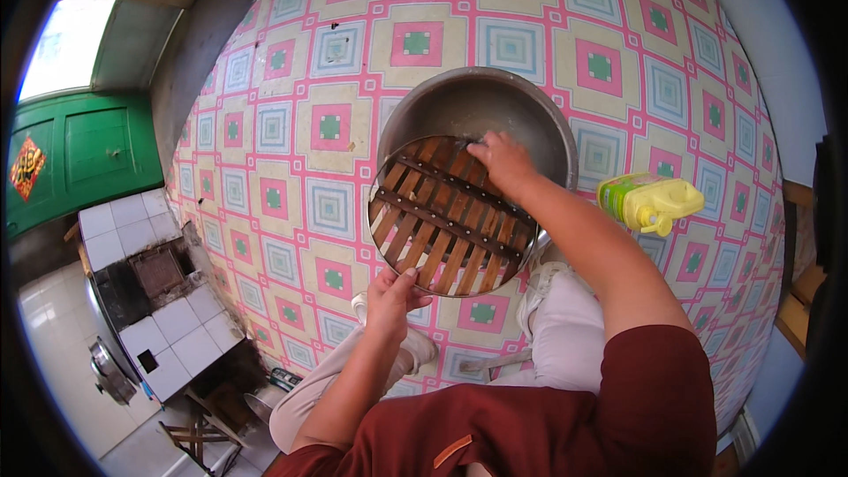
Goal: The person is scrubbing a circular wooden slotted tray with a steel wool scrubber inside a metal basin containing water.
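A round wooden rack (439,234) of brown slats, with two dark studded crossbars and a thin rim, is held tilted over the near side of a large grey metal basin (552,115). My left hand (389,300) grips its near-left edge, thumb on top. At the far edge of the rack, my right hand (505,162) has its fingers curled down against the slats. Something small and greyish shows at those fingertips, too hidden to name. The rack covers the near part of the basin.
A yellow jug-shaped bottle (667,201) with a green label is on the patterned floor (331,203), right of the basin. My shoes are close below the rack. On the left are a white-tiled stove (177,336), a green door (110,155) and a folding stool (199,437).
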A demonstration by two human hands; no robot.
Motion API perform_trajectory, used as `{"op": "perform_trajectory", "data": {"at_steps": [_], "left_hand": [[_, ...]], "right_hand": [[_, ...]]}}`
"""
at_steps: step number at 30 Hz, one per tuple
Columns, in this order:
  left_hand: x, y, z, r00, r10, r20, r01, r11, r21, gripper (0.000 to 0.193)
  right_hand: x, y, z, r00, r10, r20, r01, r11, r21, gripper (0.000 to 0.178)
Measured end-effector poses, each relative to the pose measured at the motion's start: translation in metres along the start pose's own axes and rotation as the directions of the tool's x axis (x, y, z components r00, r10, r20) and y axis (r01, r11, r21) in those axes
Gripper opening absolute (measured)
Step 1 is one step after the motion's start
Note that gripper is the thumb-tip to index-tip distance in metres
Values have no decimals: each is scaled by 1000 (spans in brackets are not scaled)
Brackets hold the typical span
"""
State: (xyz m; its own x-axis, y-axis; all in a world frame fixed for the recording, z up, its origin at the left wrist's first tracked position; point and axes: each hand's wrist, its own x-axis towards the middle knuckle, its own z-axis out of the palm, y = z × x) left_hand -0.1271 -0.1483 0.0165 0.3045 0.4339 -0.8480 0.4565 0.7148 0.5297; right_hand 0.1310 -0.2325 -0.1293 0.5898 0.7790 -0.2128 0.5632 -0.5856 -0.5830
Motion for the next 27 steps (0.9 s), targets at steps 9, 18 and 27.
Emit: {"op": "perform_trajectory", "data": {"at_steps": [9, 18, 27], "left_hand": [[3, -1, -9, 1000, -28, -1, 28, 998, 61, 14], [7, -4, -15, 998, -53, 24, 52, 998, 42, 13], [9, -6, -14, 998, -32, 62, 30, 999, 35, 15]], "right_hand": [[-26, -89, 4, 913, -399, -85, 408, 894, 187, 28], [5, -74, -6, 964, -228, -133, 250, 951, 183, 23], [5, -72, 4, 938, -320, -134, 324, 946, 8, 19]]}}
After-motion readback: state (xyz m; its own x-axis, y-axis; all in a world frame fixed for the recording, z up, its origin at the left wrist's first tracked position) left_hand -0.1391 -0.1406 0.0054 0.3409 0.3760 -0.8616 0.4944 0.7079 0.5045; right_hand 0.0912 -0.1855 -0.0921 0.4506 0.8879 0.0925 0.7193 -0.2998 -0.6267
